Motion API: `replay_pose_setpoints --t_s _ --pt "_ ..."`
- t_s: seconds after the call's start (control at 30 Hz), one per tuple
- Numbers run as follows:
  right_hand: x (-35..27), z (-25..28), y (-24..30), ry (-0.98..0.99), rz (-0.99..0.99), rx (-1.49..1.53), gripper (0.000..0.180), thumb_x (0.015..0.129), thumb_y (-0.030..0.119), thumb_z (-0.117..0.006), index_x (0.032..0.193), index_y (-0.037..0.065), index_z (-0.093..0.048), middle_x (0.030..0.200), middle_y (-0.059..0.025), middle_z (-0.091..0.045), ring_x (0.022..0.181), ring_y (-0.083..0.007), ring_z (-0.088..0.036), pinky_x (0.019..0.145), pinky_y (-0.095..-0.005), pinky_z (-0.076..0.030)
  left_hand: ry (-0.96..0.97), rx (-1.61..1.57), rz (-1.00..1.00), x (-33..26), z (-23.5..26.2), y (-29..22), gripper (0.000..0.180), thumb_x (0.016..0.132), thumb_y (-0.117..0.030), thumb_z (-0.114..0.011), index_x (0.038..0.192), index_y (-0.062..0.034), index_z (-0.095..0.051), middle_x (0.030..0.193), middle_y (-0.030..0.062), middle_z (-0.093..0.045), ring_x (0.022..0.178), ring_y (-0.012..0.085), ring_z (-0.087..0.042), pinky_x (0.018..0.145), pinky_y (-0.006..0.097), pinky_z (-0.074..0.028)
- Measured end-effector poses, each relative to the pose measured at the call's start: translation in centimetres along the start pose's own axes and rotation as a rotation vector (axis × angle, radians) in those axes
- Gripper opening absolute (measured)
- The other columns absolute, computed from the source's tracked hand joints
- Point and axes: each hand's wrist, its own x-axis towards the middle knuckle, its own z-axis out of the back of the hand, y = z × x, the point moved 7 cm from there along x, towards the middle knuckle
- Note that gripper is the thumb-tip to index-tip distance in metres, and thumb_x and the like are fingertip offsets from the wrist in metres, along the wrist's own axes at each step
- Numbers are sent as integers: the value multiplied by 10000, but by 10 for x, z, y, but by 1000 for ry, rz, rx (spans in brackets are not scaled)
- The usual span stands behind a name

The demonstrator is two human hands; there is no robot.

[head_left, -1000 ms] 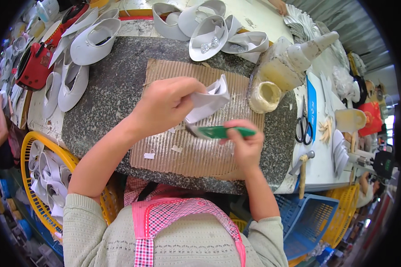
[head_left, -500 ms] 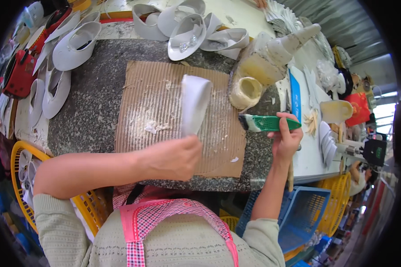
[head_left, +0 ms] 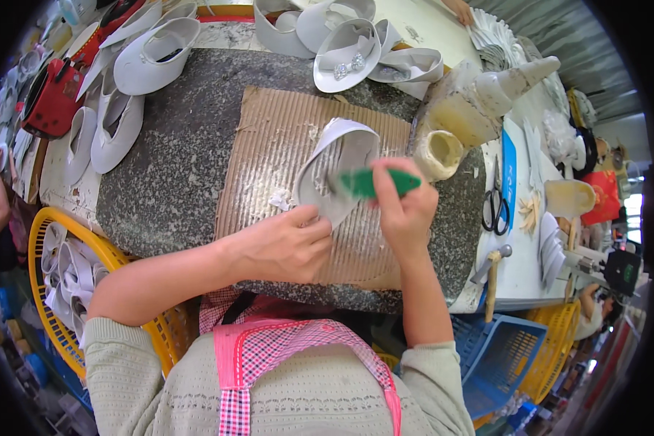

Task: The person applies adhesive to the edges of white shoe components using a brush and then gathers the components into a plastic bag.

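White shoe upper | near end in left grip | rest beyond it

Black-handled scissors were seen beside a blue strip on the white tabletop at right, with a wooden-handled hammer nearer the edge. A blue crate and a yellow crate were seen below, side by side.

The head camera, the left of a side-by-side pair, looks steeply down and forward from above the wearer's apron. The left hand, right hand and slab sit close, mid-view; the fisheye reaches a basket at left and a crate at lower right, bending edges rimward.
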Motion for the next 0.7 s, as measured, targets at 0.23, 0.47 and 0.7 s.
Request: replay_pose_setpoints --t_s 0.23,0.47,0.7 --pt "-25 -3 -11 16 -4 -85 63 837 57 -550 857 -1 -565 701 -76 -604 552 -111 -583 469 -236 -452 -224 -105 190 -28 0 9 186 645 -138 -547 790 -26 -580 831 75 -555 872 187 -531 686 305 -431" --pt "-9 -33 -14 -40 21 348 120 827 22 -559 939 13 -601 749 -74 -618 652 -155 -611 527 -236 -484 -293 -292 437 -70 -14 20 320 609 -46 -572 918 38 -569 874 126 -549 852 274 -571 746 354 -496" --pt "-27 -80 27 475 723 -260 125 688 14 -631 805 56 -643 786 -75 -640 656 -224 -616 590 -296 -502 -425 -243 389 -84 -20 19 256 597 -62 -555 829 45 -568 846 105 -520 830 238 -558 704 304 -500"
